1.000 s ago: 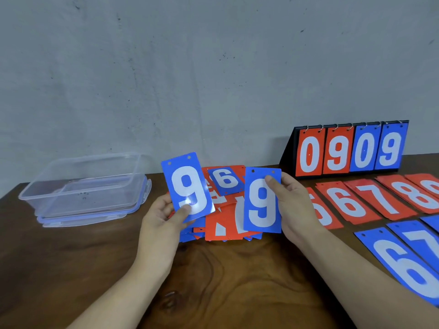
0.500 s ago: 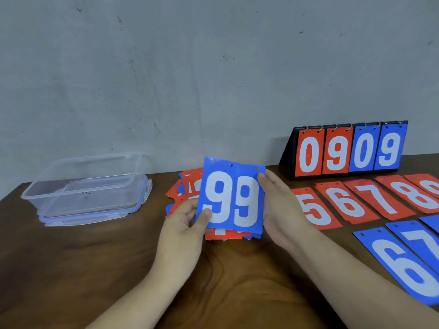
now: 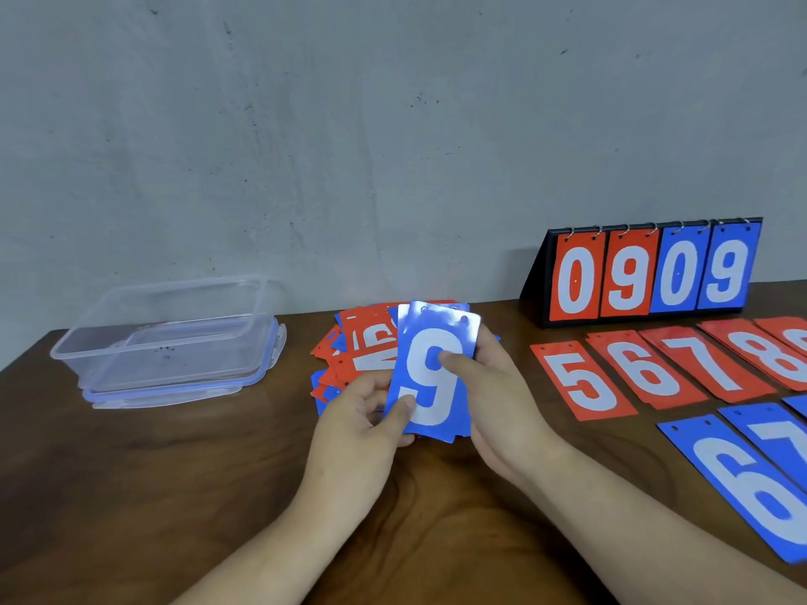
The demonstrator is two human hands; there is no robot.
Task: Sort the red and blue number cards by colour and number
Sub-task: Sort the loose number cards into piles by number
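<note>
Two blue 9 cards (image 3: 430, 377) are stacked one over the other and held upright above the table's middle. My left hand (image 3: 362, 425) pinches their lower left corner with the thumb on the face. My right hand (image 3: 502, 412) grips the right edge, its thumb pressed on the white 9. Behind them lies a mixed pile of red and blue cards (image 3: 358, 351). Red cards 5 (image 3: 583, 379), 6 (image 3: 642, 369), 7 (image 3: 707, 355) and 8 (image 3: 768, 349) lie in a row at the right. Below that row sit blue cards 6 (image 3: 742, 482) and 7 (image 3: 777, 434).
A clear plastic box (image 3: 170, 334) rests on its blue-rimmed lid at the left. A black flip scoreboard (image 3: 646, 272) showing 0 9 0 9 stands at the back right against the grey wall. Bare dark wood table (image 3: 174, 495) shows at the front left.
The two blue 9 cards, held apart one in each hand, came together side by side and now overlap as one stack held by both hands.
</note>
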